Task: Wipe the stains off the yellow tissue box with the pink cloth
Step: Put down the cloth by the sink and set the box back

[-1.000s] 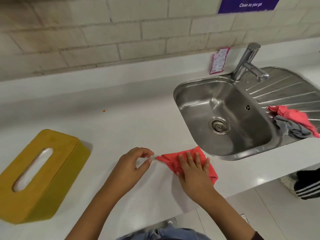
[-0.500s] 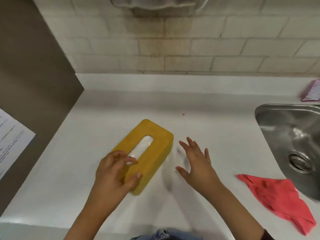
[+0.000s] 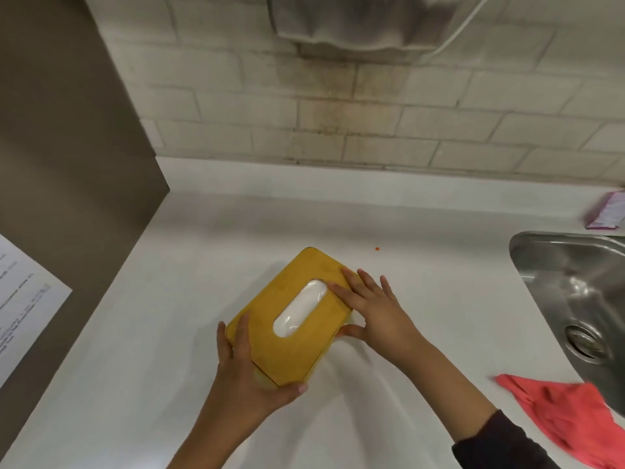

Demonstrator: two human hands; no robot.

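Note:
The yellow tissue box (image 3: pixel 263 343) lies diagonally on the white counter (image 3: pixel 439 299), its oval slot with white tissue facing up. My left hand (image 3: pixel 247 380) grips the box's near corner, thumb under the near edge. My right hand (image 3: pixel 378 309) holds the right side, fingers spread on the top and thumb against the side wall. The pink cloth (image 3: pixel 568 414) lies crumpled on the counter at the lower right, apart from both hands.
A steel sink (image 3: pixel 558 265) with its drain is at the right edge. A pink packet (image 3: pixel 608 211) leans on the back ledge. A grey-brown panel (image 3: pixel 67 164) with a paper sheet stands left. A dispenser (image 3: pixel 355 22) hangs on the brick wall above.
My right hand let go of the pink cloth and moved left onto the tissue box. My left hand took the box's near corner. The box now sits nearer the middle of my view.

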